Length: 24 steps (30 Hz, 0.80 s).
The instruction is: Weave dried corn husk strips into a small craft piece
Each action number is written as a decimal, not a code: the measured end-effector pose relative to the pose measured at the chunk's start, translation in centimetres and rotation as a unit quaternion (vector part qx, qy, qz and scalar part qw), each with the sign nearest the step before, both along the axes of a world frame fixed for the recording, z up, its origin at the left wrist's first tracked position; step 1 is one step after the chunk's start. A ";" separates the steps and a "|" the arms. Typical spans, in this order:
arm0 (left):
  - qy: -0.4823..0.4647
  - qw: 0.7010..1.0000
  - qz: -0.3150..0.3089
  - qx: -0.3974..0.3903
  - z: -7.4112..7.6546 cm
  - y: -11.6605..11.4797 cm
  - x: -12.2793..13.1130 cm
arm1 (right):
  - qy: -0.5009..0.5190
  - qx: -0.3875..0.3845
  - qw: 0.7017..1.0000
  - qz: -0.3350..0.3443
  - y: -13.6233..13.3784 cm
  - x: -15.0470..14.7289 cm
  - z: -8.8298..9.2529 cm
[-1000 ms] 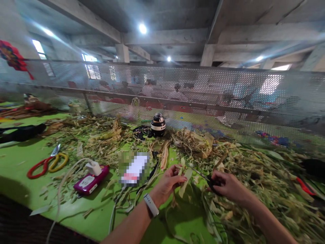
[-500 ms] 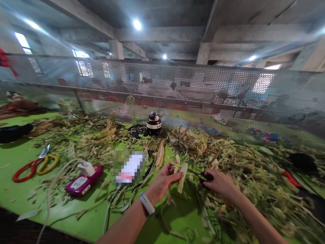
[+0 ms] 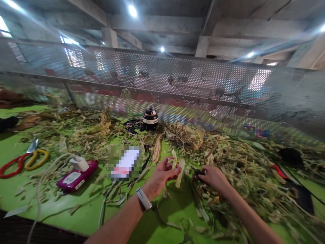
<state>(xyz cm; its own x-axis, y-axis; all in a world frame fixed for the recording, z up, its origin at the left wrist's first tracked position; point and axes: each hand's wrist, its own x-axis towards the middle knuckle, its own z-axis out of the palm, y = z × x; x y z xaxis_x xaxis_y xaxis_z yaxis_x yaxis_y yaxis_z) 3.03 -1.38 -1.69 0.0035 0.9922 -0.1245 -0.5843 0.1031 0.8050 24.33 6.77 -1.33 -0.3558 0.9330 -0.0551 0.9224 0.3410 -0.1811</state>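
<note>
My left hand (image 3: 164, 174), with a white watch (image 3: 143, 199) on its wrist, pinches a pale green strip of dry husk (image 3: 180, 173) over the green table. The strip is folded or knotted near my fingertips, and one end hangs down. To its right, my right hand (image 3: 213, 178) grips small dark scissors (image 3: 195, 171) by the handles, their tips pointing left toward the husk. The blades are too small to tell whether they are spread.
Dried husk scraps (image 3: 243, 176) cover much of the green table (image 3: 83, 217). Red and yellow scissors (image 3: 25, 159), a magenta power strip (image 3: 76, 178) with cable, and a phone (image 3: 127, 162) lie left. Behind stand a black jar (image 3: 150, 118) and a perforated metal screen (image 3: 162, 74).
The view has shifted, so the table things appear further left and slightly higher. My right hand with the scissors has come a little closer to the husk in my left hand.
</note>
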 end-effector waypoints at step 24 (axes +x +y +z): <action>0.079 0.996 0.046 0.014 0.6 -0.5 0.9 | 0.141 0.299 0.869 0.368 -5.4 -3.5 0.9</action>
<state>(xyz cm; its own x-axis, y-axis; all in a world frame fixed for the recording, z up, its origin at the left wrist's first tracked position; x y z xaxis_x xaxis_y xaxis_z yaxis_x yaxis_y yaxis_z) 3.96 -1.90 -1.11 -0.1053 0.9905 -0.0882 -0.4554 0.0308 0.8898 20.86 1.37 -0.48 -0.7882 0.2793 0.5484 0.3629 0.9306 0.0475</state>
